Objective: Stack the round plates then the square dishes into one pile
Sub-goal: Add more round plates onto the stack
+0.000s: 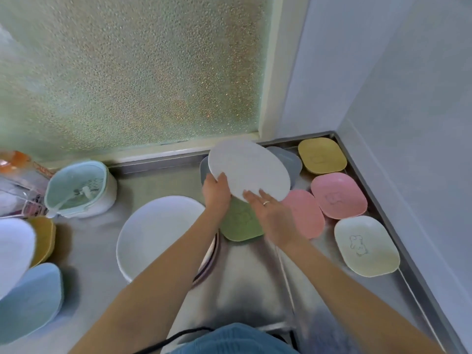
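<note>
A round white plate (249, 169) is tilted up off the steel counter, above a grey-blue dish (291, 162). My left hand (217, 192) grips its near left rim and my right hand (270, 213) holds its near edge from the right. A pile of round plates topped by a large white plate (155, 233) sits to the left, partly hidden by my left forearm. A green square dish (240, 223) lies under my hands. Two pink square dishes (306, 213) (338, 195), a yellow one (321, 155) and a pale cream one (366, 245) lie at the right.
At the left stand a mint strainer tub (79, 190), a yellow square dish (43, 238), a blue square dish (30, 300) and a white plate (12, 251). A frosted window (127, 72) backs the counter. The counter's raised steel rim (378, 195) runs along the right wall.
</note>
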`<state>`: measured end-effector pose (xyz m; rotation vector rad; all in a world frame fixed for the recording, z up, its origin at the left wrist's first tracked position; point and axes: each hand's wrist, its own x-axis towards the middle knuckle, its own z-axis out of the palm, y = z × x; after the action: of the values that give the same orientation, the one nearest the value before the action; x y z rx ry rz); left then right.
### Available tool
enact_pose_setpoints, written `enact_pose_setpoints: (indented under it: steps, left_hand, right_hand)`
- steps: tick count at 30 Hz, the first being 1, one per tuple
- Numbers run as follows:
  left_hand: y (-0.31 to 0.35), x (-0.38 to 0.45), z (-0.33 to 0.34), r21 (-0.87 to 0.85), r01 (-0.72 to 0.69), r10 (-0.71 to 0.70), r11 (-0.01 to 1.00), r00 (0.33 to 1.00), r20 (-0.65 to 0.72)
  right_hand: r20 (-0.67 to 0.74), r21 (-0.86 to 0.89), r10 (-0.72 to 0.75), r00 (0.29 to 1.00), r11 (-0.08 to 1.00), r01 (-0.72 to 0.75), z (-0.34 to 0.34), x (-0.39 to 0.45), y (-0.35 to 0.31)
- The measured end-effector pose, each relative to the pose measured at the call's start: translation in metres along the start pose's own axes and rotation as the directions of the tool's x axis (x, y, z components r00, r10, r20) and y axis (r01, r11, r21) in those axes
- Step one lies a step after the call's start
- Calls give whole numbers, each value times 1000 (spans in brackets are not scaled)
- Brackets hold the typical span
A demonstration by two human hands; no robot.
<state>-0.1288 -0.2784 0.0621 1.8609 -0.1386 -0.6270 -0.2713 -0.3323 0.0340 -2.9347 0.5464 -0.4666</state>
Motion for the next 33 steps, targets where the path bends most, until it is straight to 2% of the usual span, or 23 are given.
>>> enact_pose_setpoints:
  steps: [2, 3, 4, 5, 7, 9, 10, 11, 12, 14, 17, 20, 24, 26, 30, 33]
  left_hand:
    - [-13, -1, -33, -109, 80, -84, 991, 996, -36]
    - [-20, -2, -52, -198, 122, -127, 973, 992, -13]
    - [-28, -3, -73, -276, 155, -156, 949, 988, 19]
    - [-35, -4, -95, -335, 180, -173, 925, 984, 50]
    - [-49, -6, -135, -369, 197, -187, 908, 980, 63]
    - [-60, -13, -166, -353, 198, -201, 915, 979, 27]
    - [-67, -15, -177, -342, 199, -211, 918, 978, 3]
    - [-73, -18, -185, -334, 199, -220, 921, 975, -25]
    - [-79, -21, -193, -319, 188, -219, 929, 974, -63]
    - [-90, -22, -203, -235, 142, -179, 962, 973, -148]
    - [-99, -25, -211, 59, 96, -81, 994, 971, -225]
    - [-95, -30, -209, 305, 16, 60, 952, 970, -236]
    - [-104, -28, -209, 570, -21, 209, 821, 941, -266]
    - [-110, -30, -212, 561, -26, 204, 828, 944, -258]
    - [-115, -39, -215, 431, -24, 132, 902, 966, -222]
    - [-117, -38, -215, 414, -52, 130, 909, 978, -164]
  right_hand:
    - [59, 72, -149, 987, 987, 145, 4, 7, -16]
    - [109, 134, -174, 979, 978, 160, 5, 11, -23]
    - [167, 187, -139, 976, 976, 108, 7, 15, -29]
    - [213, 233, -50, 976, 973, -1, 8, 19, -35]
    - [193, 325, 225, 955, 904, -278, 16, 27, -46]
    - [271, 418, 463, 844, 733, -536, 21, 36, -61]
    - [371, 460, 492, 788, 640, -616, 25, 41, -68]
    - [465, 505, 460, 757, 564, -653, 28, 44, -77]
    - [512, 544, 408, 756, 527, -653, 34, 44, -85]
    - [493, 583, 362, 791, 537, -610, 46, 40, -101]
    - [467, 584, 389, 794, 539, -607, 60, 34, -115]
    - [456, 575, 434, 777, 523, -630, 60, 29, -121]
    - [401, 583, 446, 800, 549, -599, 60, 25, -122]
    - [395, 567, 454, 798, 563, -601, 60, 24, -126]
    - [404, 543, 465, 788, 571, -615, 65, 24, -131]
    - [402, 539, 466, 788, 575, -615, 70, 21, -131]
